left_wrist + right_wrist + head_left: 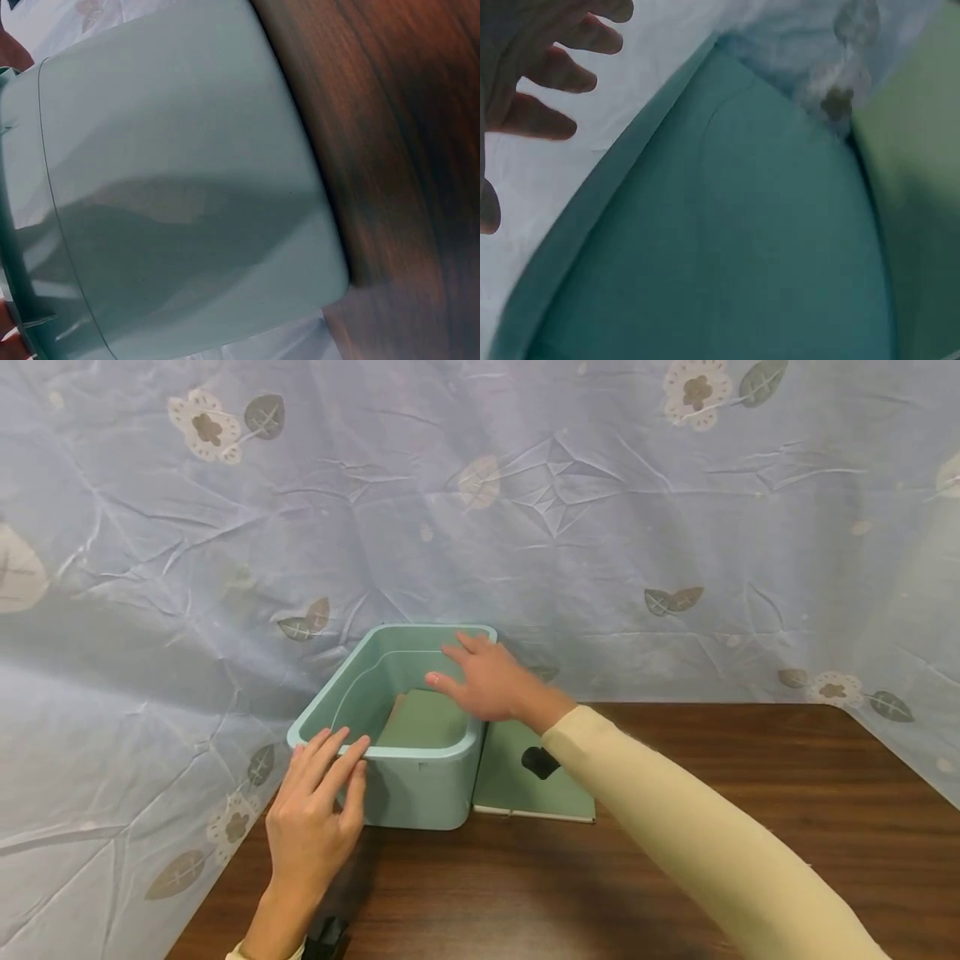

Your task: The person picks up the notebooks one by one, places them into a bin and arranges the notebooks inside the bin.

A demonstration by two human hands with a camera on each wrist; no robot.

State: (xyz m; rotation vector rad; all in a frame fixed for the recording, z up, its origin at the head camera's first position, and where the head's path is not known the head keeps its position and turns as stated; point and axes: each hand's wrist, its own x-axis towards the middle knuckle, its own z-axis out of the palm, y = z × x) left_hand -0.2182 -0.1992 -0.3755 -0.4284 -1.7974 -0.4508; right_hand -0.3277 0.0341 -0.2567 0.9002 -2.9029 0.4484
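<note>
A pale teal plastic bin (416, 789) stands at the back left of the table, and its outer wall (180, 127) fills much of the left wrist view. Inside it lies a green book (427, 718). My left hand (311, 814) rests on the bin's near left rim, fingers laid over the edge. Spread and holding nothing, my right hand (483, 681) is over the bin's right rim. In the right wrist view, its fingers (562, 71) show beside the bin's wall (705, 225). A second green book (525, 789) lies flat right of the bin, partly hidden by my right forearm.
The brown wooden table (675, 760) reaches to the right and toward me. A pale blue floral curtain (570, 568) hangs right behind the bin and along the left side. Black wrist mounts (540, 762) are on both wrists.
</note>
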